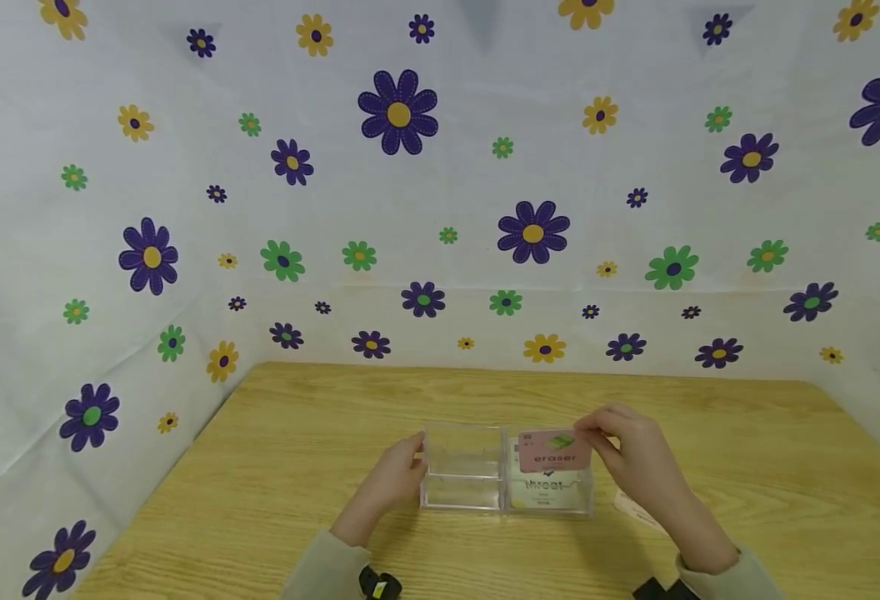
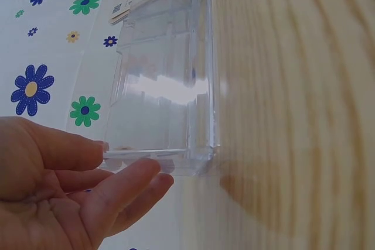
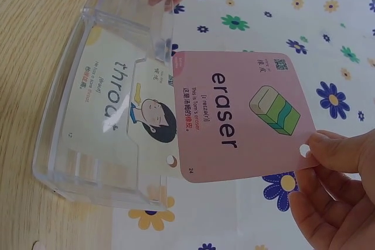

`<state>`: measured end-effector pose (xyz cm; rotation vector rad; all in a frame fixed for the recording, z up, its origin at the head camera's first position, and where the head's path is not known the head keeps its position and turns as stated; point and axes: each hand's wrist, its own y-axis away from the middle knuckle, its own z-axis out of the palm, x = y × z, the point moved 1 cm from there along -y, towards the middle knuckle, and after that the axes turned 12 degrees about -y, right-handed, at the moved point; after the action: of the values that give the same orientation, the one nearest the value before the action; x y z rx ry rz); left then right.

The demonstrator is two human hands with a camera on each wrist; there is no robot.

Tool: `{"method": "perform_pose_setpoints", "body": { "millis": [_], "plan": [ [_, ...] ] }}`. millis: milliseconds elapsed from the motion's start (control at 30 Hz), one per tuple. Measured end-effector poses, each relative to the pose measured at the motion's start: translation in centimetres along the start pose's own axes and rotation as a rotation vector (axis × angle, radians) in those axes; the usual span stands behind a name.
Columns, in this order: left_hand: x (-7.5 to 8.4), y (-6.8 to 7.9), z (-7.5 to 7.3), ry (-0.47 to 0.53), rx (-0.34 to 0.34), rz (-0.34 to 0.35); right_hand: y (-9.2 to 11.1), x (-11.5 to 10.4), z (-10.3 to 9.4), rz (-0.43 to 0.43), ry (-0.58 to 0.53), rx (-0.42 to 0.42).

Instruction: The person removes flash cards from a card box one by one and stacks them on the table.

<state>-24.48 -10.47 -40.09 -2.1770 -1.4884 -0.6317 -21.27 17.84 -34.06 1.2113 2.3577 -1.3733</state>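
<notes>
On the table stands a clear plastic card box (image 1: 462,492) with two side-by-side compartments. My left hand (image 1: 395,475) holds its left end, thumb and fingers at the side wall in the left wrist view. The left compartment shows no cards; the right one holds cards, the front being a cream "throat" card (image 3: 105,92) with a drawn head. Between thumb and fingers, my right hand (image 1: 631,446) pinches a pink "eraser" flashcard (image 3: 234,115) by a corner beside its punched hole. That card is raised above the right compartment, overlapping the top of the throat card in the head view.
Another pale card (image 1: 635,508) lies on the wooden table (image 1: 320,408) to the right of the box, partly hidden by the right forearm. A white cloth with printed flowers (image 1: 440,183) hangs behind and along the sides of the table.
</notes>
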Motion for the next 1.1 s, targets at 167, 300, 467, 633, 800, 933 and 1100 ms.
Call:
{"method": "perform_pose_setpoints", "body": {
  "millis": [167,300,467,633,800,933,1100],
  "plan": [
    [0.0,0.0,-0.2,-0.004,0.001,0.002,0.1,0.0,-0.3,-0.021,0.001,0.014],
    [-0.1,0.1,-0.4,-0.007,0.005,0.002,0.0,0.1,-0.5,-0.049,-0.001,0.032],
    [-0.1,0.1,-0.6,-0.011,0.007,-0.003,0.4,0.1,-0.8,-0.054,0.009,0.053],
    [-0.1,0.1,-0.7,-0.007,0.008,0.005,0.7,0.2,-1.1,-0.071,0.022,0.071],
    [-0.2,0.4,-0.6,0.008,0.006,0.004,1.3,0.5,-1.4,-0.060,0.046,0.074],
    [0.0,0.3,-0.3,0.038,-0.003,0.023,1.7,0.8,-1.6,-0.022,0.069,0.075],
    [-0.1,0.2,-0.2,0.041,-0.009,0.014,1.8,0.9,-1.3,-0.016,0.072,0.061]
  ]
}}
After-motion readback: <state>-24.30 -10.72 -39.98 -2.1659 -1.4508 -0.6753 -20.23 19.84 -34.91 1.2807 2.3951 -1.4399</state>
